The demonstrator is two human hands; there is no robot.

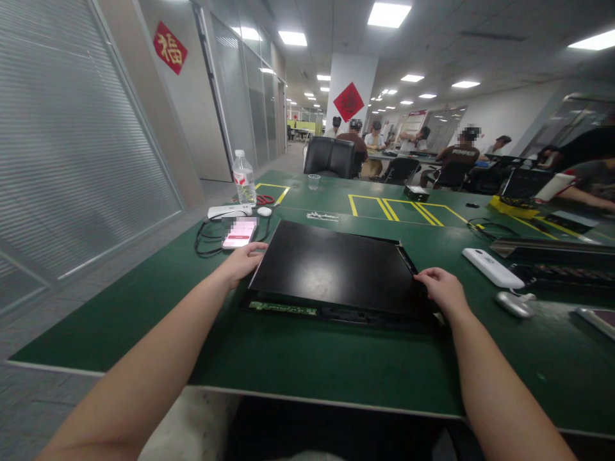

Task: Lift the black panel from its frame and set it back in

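Observation:
A flat black panel (331,266), like a monitor screen, lies on the green table (336,365) in front of me. A narrow green circuit strip (282,308) shows along its near edge. My left hand (243,259) grips the panel's left edge with curled fingers. My right hand (442,289) holds the panel's right edge near the front corner, fingers curled over it.
A phone (239,233), a white device with black cable (229,211), a water bottle (244,178) and red scissors (265,199) sit at the left. A white remote-like device (492,267) and mouse (513,303) lie right. Several people sit at tables behind a black chair (330,157).

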